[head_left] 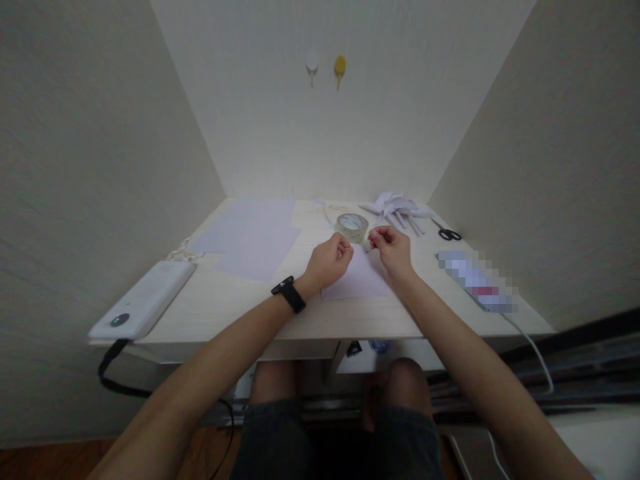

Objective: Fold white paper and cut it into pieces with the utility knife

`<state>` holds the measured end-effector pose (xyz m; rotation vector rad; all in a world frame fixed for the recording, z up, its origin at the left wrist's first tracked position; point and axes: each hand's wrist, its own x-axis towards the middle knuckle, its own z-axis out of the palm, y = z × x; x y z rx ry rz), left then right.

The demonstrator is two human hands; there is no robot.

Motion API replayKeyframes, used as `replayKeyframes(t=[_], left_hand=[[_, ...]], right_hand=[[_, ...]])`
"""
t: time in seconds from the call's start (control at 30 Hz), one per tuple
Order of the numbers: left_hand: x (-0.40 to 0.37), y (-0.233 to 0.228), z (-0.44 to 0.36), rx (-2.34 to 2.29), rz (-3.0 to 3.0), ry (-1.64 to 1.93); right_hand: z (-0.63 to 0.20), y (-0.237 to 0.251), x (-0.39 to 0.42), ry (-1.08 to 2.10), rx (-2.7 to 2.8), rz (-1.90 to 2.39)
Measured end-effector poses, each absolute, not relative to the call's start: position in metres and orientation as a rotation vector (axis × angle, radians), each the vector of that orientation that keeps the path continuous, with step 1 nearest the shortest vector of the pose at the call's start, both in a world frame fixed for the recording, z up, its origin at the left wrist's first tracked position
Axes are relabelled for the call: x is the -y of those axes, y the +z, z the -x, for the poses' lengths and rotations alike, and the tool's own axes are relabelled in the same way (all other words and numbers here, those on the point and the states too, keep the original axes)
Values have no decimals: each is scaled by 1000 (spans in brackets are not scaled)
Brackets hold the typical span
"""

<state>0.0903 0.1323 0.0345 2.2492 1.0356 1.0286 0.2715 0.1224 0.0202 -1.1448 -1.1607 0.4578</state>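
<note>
Paper (356, 281), a small pale piece, lies on the whitish desk (225, 313) between the two hands of the person, near the front edge. The left hand (330, 260) is at its left side, with the fingers curled inward and the thumb close to them; I cannot tell whether something is held inside. The right hand (393, 250) is over its right side, thumb and fingertips brought near each other; if they pinch some thin thing, it is too small to tell. Just behind the hands is a roll of clear tape (353, 227). Farther right there are folded paper pinwheels (395, 205), then black-handled scissors (449, 234), and nearer to the person a phone (475, 283), its screen blurred. On the left, larger pale sheets (257, 240) overlap, and a white device (145, 300) lies near the desk corner.
</note>
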Motion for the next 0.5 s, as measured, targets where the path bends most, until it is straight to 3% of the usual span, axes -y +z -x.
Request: replayKeyframes(t=[0.27, 0.5], left_hand=[[-94, 33, -91, -543, -2933, 580], [-66, 29, -88, -777, -2976, 486]], right_hand=[[-289, 16, -127, 172, 1112, 1287], [-280, 22, -116, -31, 1254, 1477]])
